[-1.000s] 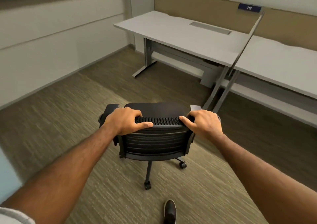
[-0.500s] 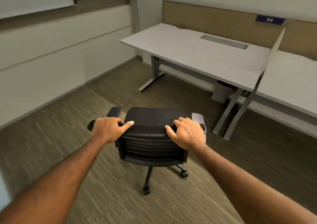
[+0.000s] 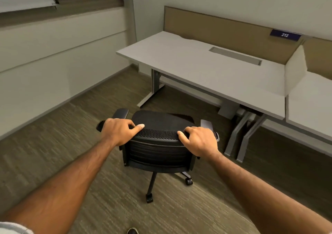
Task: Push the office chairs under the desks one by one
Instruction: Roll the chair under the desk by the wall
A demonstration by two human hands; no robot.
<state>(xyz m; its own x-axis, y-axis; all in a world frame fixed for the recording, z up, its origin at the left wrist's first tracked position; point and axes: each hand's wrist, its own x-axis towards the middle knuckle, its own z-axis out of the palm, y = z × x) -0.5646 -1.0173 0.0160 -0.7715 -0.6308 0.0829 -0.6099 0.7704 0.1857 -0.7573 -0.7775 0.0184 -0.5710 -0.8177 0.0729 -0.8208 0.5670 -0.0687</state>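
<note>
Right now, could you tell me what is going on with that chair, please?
A person holds the black office chair by the top of its backrest, with the left hand and the right hand each curled over the rim. The chair stands on the carpet short of the grey desk, seat toward it and not yet under it.

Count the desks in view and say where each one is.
2. The first desk stands ahead of the chair, left of the white divider; the second desk lies right of it, cut by the frame edge. More may sit out of view.
</note>
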